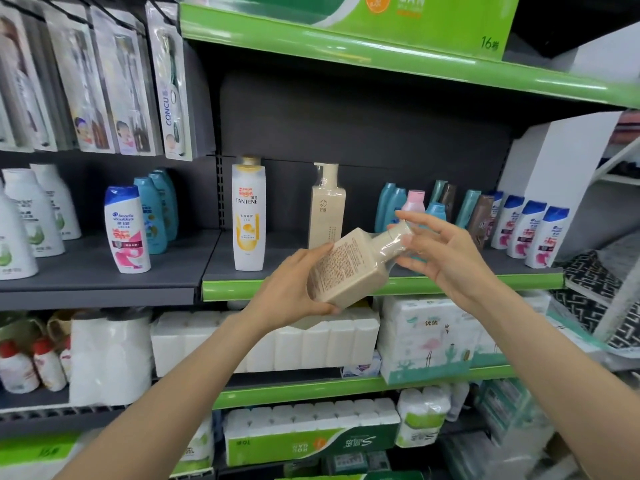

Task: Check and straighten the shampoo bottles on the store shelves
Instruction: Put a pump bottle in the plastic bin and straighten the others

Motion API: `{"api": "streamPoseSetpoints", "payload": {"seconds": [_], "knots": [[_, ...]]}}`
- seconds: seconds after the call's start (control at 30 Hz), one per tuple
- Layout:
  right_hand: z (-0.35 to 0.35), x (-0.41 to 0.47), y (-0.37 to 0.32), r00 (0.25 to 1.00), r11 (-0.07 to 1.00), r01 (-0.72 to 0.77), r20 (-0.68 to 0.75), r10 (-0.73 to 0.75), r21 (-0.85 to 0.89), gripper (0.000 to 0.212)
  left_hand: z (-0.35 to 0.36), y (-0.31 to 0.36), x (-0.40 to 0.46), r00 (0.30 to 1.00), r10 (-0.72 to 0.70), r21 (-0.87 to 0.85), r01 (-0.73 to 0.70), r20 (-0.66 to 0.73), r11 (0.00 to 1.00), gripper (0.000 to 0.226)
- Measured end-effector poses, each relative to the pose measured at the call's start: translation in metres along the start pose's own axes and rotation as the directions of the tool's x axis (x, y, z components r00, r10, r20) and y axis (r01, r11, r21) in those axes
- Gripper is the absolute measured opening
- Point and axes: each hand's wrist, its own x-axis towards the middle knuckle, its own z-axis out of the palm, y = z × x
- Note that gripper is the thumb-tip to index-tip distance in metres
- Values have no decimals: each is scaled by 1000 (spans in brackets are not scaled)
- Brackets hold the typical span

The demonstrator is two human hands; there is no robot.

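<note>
A beige square shampoo bottle (349, 266) wrapped in clear film is tilted in front of the middle shelf, its back label of small print facing me. My left hand (294, 289) grips its base. My right hand (440, 252) holds the wrapped pump end with its fingertips. Behind it a matching beige bottle (325, 206) stands upright on the shelf (242, 289). A white and yellow Pantene bottle (248, 216) stands to its left. Small teal, pink and brown bottles (415, 202) and white Head & Shoulders bottles (530, 233) line the right end.
The left bay holds a Head & Shoulders bottle (127, 230), teal bottles (157, 209) and white bottles (31, 216). Toothbrush packs (104, 81) hang above. Tissue packs (263, 341) fill the shelves below. A green-edged shelf (381, 57) juts out overhead.
</note>
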Motion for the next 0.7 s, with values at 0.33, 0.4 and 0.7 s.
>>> {"api": "streamPoseSetpoints", "payload": {"seconds": [0.33, 0.4, 0.7], "knots": [[-7, 21, 14, 989, 995, 75, 122, -82, 61, 49, -1, 2, 13, 970, -67, -418, 162, 234, 894, 88], [-7, 31, 13, 993, 994, 94, 66, -98, 64, 41, 1, -1, 22, 962, -58, -445, 176, 267, 878, 85], [-3, 107, 0, 966, 953, 200, -114, -230, -227, 26, 16, -10, 94, 973, 19, -573, 119, 228, 811, 50]]}}
